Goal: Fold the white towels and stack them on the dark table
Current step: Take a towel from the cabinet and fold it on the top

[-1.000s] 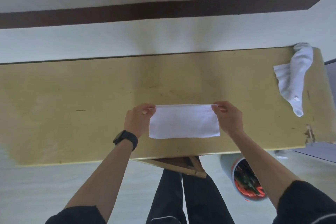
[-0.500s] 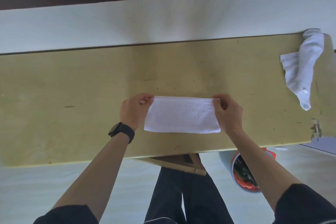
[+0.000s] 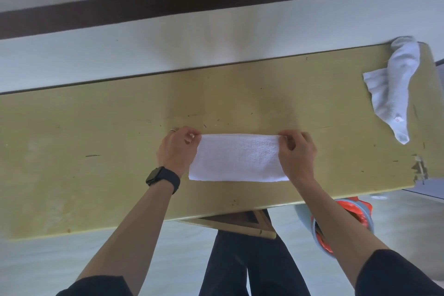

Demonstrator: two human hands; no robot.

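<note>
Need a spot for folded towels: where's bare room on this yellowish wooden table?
Widest: left of the left hand, to the table's left end. Narrower: between the right hand and the crumpled white towel at the right end. Crowded middle: hands pinching the folded white towel.

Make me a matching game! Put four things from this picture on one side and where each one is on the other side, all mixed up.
Things:
1. folded towel
2. crumpled towel
3. watch
4. bin

Places:
A. on the left wrist
B. below the near edge of the table
C. pinched by the left hand and the right hand
D. at the table's far right end

Pairs: 1-C, 2-D, 3-A, 4-B
</note>
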